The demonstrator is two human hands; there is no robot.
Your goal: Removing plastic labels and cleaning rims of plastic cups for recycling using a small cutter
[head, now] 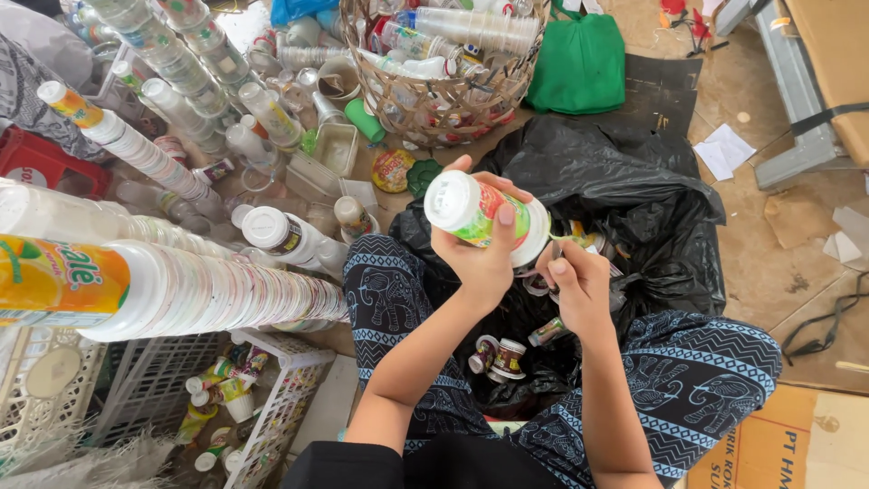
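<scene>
Centrally, a white plastic cup [484, 213] with a green and red label is gripped by the left hand [480, 258], the fingers wrapped around its side and its base turned toward the camera. Just beside it, the right hand [579, 285] is held at the cup's rim, where a thin strip of the seal [579, 240] is pinched between thumb and finger. Both hands are kept close together, above the lap, over an open black plastic bag [615, 181] in which some small cups [502, 358] are seen lying. On the person's left side, long stacks of nested white cups [208, 294] are laid on white plastic crates [290, 389]. Further away, a woven basket [434, 100] filled with cups and bottles is placed beside a green cloth bag [579, 63], and scraps of paper [724, 149] are scattered on the brown floor.
</scene>
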